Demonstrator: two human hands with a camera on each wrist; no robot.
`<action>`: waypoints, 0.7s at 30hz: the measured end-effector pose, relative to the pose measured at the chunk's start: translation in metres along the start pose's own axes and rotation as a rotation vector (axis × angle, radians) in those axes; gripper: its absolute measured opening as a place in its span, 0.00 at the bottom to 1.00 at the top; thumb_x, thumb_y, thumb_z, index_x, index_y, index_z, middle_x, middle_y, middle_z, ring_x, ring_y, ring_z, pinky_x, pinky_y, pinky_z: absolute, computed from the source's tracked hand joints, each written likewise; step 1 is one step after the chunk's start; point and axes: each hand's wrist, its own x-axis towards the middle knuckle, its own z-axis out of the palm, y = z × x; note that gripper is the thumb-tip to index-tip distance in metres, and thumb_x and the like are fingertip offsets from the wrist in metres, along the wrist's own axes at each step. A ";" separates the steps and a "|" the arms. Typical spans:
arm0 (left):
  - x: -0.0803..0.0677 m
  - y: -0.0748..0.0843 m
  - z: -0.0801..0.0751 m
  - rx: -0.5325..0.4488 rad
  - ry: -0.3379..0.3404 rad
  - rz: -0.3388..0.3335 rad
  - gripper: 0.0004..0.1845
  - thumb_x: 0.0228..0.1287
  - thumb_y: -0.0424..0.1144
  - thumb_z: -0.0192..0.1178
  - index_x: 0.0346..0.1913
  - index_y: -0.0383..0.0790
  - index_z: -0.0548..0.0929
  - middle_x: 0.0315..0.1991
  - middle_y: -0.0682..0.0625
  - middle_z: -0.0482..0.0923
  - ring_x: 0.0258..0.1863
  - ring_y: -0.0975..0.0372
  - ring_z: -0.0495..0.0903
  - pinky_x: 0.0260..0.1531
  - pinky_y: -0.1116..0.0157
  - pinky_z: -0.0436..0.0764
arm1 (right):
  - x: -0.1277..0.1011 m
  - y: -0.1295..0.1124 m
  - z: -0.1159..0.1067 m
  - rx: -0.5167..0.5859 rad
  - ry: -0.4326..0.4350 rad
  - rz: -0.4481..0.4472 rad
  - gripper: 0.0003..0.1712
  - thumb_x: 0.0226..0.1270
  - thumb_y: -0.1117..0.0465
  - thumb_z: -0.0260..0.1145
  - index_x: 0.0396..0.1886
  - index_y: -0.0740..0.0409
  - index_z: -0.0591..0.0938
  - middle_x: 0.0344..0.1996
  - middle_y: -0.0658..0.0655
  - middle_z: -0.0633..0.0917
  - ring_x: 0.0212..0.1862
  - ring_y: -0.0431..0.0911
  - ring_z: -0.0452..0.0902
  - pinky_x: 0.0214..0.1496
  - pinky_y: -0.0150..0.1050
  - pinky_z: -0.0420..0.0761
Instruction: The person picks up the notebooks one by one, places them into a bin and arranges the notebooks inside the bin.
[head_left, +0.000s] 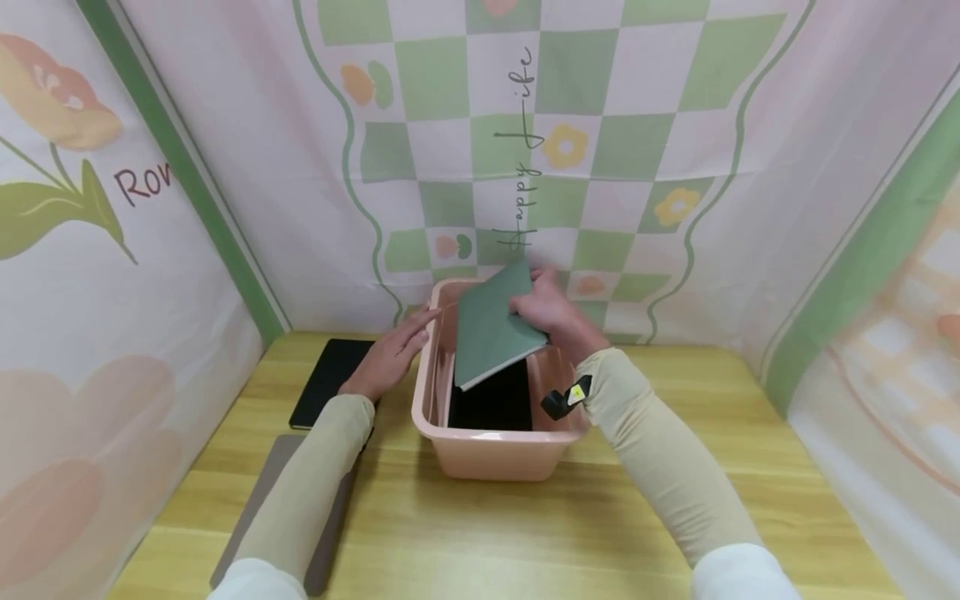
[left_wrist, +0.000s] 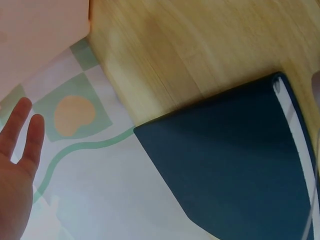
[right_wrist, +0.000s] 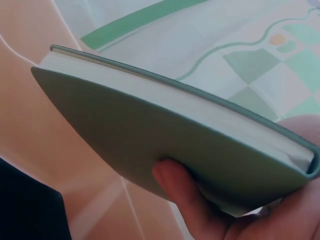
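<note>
My right hand [head_left: 551, 307] grips a green hardcover notebook [head_left: 495, 321] by its right side, tilted over the pink plastic bin [head_left: 487, 450]. In the right wrist view the thumb presses on the notebook's cover [right_wrist: 115, 125], and its white page edges show. Inside the bin, under the notebook, lies a black flat item [head_left: 491, 404], partly covered. My left hand [head_left: 390, 354] is at the bin's left rim with its fingers extended, and the left wrist view shows two of them spread apart.
Left of the bin a black notebook [head_left: 326, 383] lies on the wooden table [head_left: 637, 500], partly behind the left hand. Nearer, a grey-brown flat item [head_left: 262, 475] lies under the left forearm. A printed cloth [head_left: 502, 150] hangs close behind the bin.
</note>
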 end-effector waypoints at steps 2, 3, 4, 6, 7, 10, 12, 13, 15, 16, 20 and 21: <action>-0.001 0.000 0.000 -0.006 -0.005 0.000 0.26 0.79 0.68 0.33 0.76 0.81 0.55 0.82 0.70 0.46 0.83 0.58 0.52 0.79 0.43 0.55 | 0.001 0.001 0.003 -0.032 0.009 0.014 0.42 0.60 0.71 0.58 0.72 0.65 0.51 0.65 0.70 0.69 0.37 0.48 0.78 0.30 0.33 0.82; -0.001 0.000 -0.001 -0.008 -0.006 -0.001 0.26 0.78 0.68 0.33 0.76 0.81 0.55 0.82 0.70 0.46 0.83 0.58 0.52 0.79 0.43 0.55 | 0.001 0.001 0.004 -0.045 0.016 0.018 0.43 0.60 0.70 0.59 0.73 0.64 0.50 0.65 0.70 0.68 0.37 0.49 0.77 0.30 0.33 0.82; -0.001 0.000 -0.001 -0.004 -0.009 -0.002 0.26 0.78 0.68 0.33 0.76 0.81 0.55 0.82 0.71 0.46 0.83 0.58 0.52 0.79 0.43 0.55 | 0.002 0.001 0.006 -0.056 0.016 0.021 0.43 0.60 0.70 0.59 0.73 0.63 0.50 0.65 0.71 0.69 0.37 0.49 0.78 0.30 0.34 0.82; -0.001 0.001 -0.003 0.005 -0.013 -0.006 0.26 0.78 0.69 0.33 0.76 0.82 0.55 0.81 0.72 0.46 0.82 0.57 0.53 0.79 0.43 0.56 | 0.004 0.000 0.007 -0.074 0.020 0.026 0.45 0.60 0.69 0.59 0.75 0.62 0.49 0.64 0.71 0.70 0.35 0.49 0.79 0.30 0.35 0.83; 0.000 0.001 -0.004 0.008 -0.014 -0.004 0.26 0.78 0.69 0.34 0.75 0.83 0.55 0.81 0.72 0.47 0.82 0.57 0.53 0.79 0.43 0.56 | 0.004 0.000 0.007 -0.070 0.019 0.027 0.46 0.61 0.69 0.60 0.76 0.62 0.48 0.64 0.70 0.71 0.35 0.49 0.79 0.31 0.36 0.84; 0.002 0.002 -0.006 0.017 -0.018 0.008 0.26 0.77 0.69 0.35 0.75 0.83 0.55 0.81 0.72 0.48 0.82 0.56 0.55 0.78 0.43 0.58 | 0.006 -0.001 0.007 -0.095 0.015 0.019 0.48 0.63 0.68 0.59 0.78 0.61 0.46 0.64 0.70 0.72 0.36 0.50 0.79 0.31 0.36 0.85; 0.003 0.002 -0.007 0.014 -0.018 0.017 0.26 0.77 0.69 0.35 0.75 0.82 0.56 0.81 0.72 0.48 0.82 0.57 0.55 0.78 0.43 0.59 | 0.007 -0.002 0.007 -0.102 0.003 0.017 0.49 0.64 0.67 0.59 0.80 0.60 0.45 0.64 0.71 0.71 0.36 0.50 0.79 0.31 0.36 0.84; 0.003 0.002 -0.007 0.012 -0.017 0.019 0.26 0.77 0.69 0.36 0.75 0.82 0.56 0.81 0.72 0.48 0.82 0.57 0.56 0.78 0.43 0.59 | 0.008 -0.002 0.007 -0.112 -0.003 0.014 0.49 0.64 0.67 0.58 0.80 0.60 0.44 0.64 0.71 0.71 0.36 0.50 0.79 0.30 0.36 0.84; 0.003 0.002 -0.007 0.014 -0.015 0.015 0.26 0.77 0.70 0.36 0.75 0.83 0.56 0.80 0.73 0.48 0.82 0.58 0.55 0.78 0.44 0.59 | 0.009 -0.002 0.008 -0.136 -0.015 0.008 0.48 0.66 0.66 0.58 0.80 0.60 0.44 0.65 0.72 0.71 0.35 0.49 0.78 0.30 0.35 0.83; 0.003 0.001 -0.007 0.015 -0.016 0.013 0.26 0.77 0.70 0.36 0.75 0.83 0.56 0.80 0.74 0.48 0.82 0.58 0.55 0.78 0.44 0.59 | 0.010 -0.001 0.009 -0.146 -0.021 0.006 0.48 0.66 0.66 0.58 0.80 0.60 0.43 0.65 0.72 0.71 0.34 0.50 0.78 0.29 0.35 0.83; 0.001 0.000 -0.007 0.012 -0.014 0.004 0.25 0.77 0.70 0.36 0.74 0.85 0.56 0.80 0.74 0.48 0.82 0.58 0.55 0.79 0.44 0.58 | 0.011 0.001 0.011 -0.219 -0.016 -0.010 0.48 0.67 0.64 0.58 0.80 0.60 0.43 0.63 0.71 0.73 0.40 0.51 0.77 0.34 0.35 0.80; 0.001 0.000 -0.007 0.007 -0.014 0.003 0.25 0.77 0.70 0.36 0.74 0.85 0.57 0.80 0.74 0.49 0.82 0.58 0.55 0.78 0.43 0.58 | 0.011 0.001 0.012 -0.236 -0.014 -0.017 0.49 0.66 0.63 0.58 0.80 0.61 0.43 0.63 0.70 0.74 0.42 0.51 0.76 0.36 0.35 0.79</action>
